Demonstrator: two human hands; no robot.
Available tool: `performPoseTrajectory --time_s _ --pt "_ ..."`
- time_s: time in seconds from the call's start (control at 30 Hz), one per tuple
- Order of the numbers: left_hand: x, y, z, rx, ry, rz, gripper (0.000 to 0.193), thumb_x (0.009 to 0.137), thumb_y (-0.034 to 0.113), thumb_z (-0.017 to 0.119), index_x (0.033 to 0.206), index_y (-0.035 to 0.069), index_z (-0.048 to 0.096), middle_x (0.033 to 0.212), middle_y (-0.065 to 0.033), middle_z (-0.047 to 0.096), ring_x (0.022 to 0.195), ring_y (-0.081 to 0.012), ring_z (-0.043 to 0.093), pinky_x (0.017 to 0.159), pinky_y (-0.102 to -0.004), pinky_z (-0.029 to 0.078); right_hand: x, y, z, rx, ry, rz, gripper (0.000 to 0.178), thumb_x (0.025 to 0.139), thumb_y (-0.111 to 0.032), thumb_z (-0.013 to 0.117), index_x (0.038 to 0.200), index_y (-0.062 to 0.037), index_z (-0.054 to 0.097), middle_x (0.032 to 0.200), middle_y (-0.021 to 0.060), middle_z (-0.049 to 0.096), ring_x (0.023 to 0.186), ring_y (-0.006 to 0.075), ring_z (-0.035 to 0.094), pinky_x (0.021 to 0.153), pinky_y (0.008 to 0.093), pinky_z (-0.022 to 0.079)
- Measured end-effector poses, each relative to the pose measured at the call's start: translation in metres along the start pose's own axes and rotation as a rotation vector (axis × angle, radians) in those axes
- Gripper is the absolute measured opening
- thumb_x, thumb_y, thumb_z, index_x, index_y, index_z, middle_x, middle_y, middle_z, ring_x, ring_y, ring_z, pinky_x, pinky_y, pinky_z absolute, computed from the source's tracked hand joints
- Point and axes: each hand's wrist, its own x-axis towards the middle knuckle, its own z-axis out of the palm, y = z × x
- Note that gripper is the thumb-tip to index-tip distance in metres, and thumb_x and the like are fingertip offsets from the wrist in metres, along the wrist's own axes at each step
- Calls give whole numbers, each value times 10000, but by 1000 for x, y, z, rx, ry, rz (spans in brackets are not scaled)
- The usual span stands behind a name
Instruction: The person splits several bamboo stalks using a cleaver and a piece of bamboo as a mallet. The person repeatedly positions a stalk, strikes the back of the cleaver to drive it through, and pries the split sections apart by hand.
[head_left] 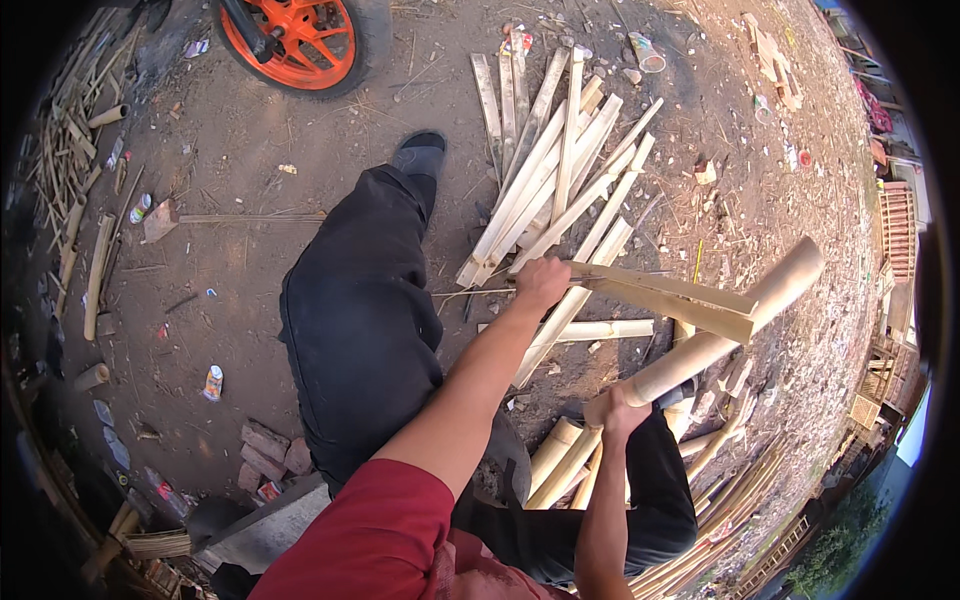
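Bamboo pole [730, 325] gripped by right hand [618, 408] (left hand [540, 280] holds split slats [670, 298]).

outdoor bamboo-working yard: dirt ground [250, 130], split bamboo slats [560, 170], bamboo poles [70, 200]

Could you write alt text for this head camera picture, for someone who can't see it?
Seen from above, a seated person in a red shirt and dark trousers grips a split bamboo strip in the left hand and a round bamboo pole in the right hand. A pile of split bamboo slats lies on the dirt ahead, near an orange wheel.
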Motion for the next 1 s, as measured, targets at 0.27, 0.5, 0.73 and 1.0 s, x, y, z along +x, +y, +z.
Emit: performPoseTrajectory --time_s 0.27,0.5,0.73,1.0 --pt "-4 -21 -2 -61 -67 -120 200 923 124 664 1051 58 803 1174 -173 756 1087 -356 739 921 -476 599 41 -84 -32 -50 -199 129 221 748 -40 720 941 40 649 831 100 684 746 204 678 695 352 548" --pt "-6 -15 4 4 -3 -77 204 932 122 633 1018 81 813 1032 -132 790 987 -334 768 861 -459 616 19 -49 6 224 -54 82 288 774 -52 738 1035 43 663 947 110 682 846 227 678 805 375 564" --pt "-8 -14 14 -37 -89 -220 226 972 161 623 1096 98 801 1180 -119 759 1113 -311 734 917 -435 601 -61 32 18 -205 -442 602 440 686 -188 821 1007 88 697 910 159 732 779 265 704 696 399 563" --pt "-45 13 -21 26 -119 -222 287 987 235 638 1201 99 771 1272 -123 737 1183 -283 711 924 -405 595 -91 42 -28 110 -457 846 261 821 -189 747 993 0 693 835 98 682 663 224 656 616 395 552"
